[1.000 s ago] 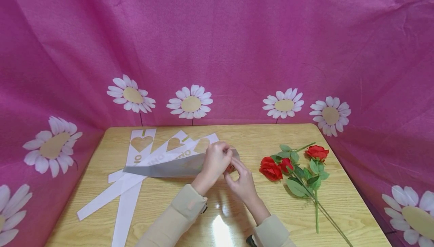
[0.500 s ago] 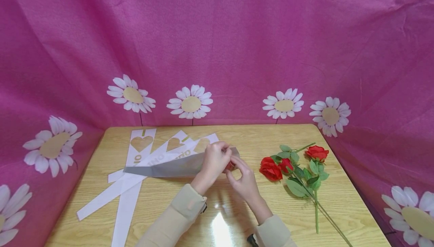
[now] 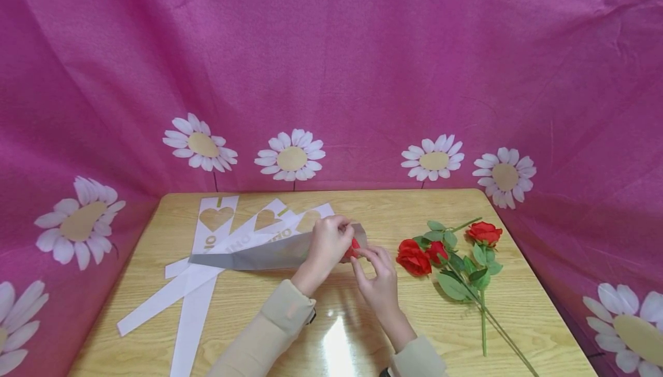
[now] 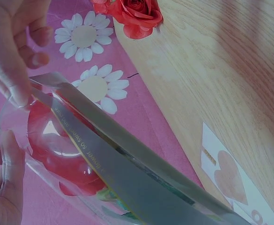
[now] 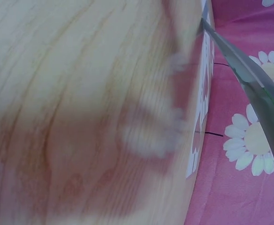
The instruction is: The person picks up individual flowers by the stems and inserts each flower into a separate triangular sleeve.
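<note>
A grey flower sleeve (image 3: pixel 274 253) with a clear side holds a red rose (image 4: pixel 57 140). In the head view, petals show at the sleeve's mouth. My left hand (image 3: pixel 328 244) grips the sleeve's upper edge with curled fingers. At the mouth, my right hand (image 3: pixel 380 285) pinches the rim beside the petals with thumb and index finger. The left wrist view shows fingers of my left hand (image 4: pixel 5 183) on the clear film, and my right hand (image 4: pixel 15 51) at the rim above. In the right wrist view, only the sleeve (image 5: pixel 254 89) appears, without either hand.
Several white flat sleeves with gold hearts (image 3: pixel 216 219) lie fanned at the table's left. Artificial red roses (image 3: pixel 414 257) with green leaves and long stems lie at the right. A pink daisy-printed cloth (image 3: pixel 331 77) surrounds the wooden table (image 3: pixel 259 319).
My right hand has shifted slightly right and its fingers have drawn back from my left hand. More red petals show at the sleeve's mouth. My left hand stays in place.
</note>
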A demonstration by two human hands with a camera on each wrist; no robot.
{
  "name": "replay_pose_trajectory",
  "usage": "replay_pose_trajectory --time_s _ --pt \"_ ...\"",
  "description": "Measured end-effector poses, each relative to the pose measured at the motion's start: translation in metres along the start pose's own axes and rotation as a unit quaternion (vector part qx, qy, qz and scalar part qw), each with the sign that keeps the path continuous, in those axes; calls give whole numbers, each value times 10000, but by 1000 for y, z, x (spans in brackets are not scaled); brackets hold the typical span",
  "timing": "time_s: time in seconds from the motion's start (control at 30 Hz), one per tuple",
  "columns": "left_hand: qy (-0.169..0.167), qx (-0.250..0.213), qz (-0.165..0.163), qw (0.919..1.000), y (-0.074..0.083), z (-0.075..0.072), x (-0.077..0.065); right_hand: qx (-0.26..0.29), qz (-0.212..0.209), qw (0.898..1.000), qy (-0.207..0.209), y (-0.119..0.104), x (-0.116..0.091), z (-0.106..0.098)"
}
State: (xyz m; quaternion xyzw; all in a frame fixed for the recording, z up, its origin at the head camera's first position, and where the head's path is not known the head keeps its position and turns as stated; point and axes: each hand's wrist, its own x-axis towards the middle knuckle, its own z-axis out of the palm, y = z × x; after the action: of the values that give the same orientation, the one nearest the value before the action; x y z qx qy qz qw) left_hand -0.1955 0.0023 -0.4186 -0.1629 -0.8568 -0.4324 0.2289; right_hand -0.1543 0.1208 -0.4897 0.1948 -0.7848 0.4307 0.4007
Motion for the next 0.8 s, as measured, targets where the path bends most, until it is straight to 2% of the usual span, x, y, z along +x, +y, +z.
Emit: replay_pose_trajectory --time_s 0.23,0.43,0.57,0.63,0.7,0.73,0.8 --pt "-21 40 76 10000 -1 0 2 458 126 9988 -110 4 -5 2" --pt "-28 15 335 9994 -8 2 6 490 -156 9987 -53 2 -3 2" --pt "-45 97 437 9990 -20 -1 13 589 -348 9977 -17 2 -1 3" --pt "-326 121 335 9988 -30 -4 18 639 -363 9973 -38 1 -1 3" --pt "-931 80 114 9956 -42 -8 22 660 -407 9970 -13 -3 1 1" --pt "-1299 16 -30 9915 -48 -10 24 648 -447 9969 8 -7 4 0" --pt "-2090 -142 -340 9772 -60 -15 26 623 -482 9969 42 -16 9 -3"
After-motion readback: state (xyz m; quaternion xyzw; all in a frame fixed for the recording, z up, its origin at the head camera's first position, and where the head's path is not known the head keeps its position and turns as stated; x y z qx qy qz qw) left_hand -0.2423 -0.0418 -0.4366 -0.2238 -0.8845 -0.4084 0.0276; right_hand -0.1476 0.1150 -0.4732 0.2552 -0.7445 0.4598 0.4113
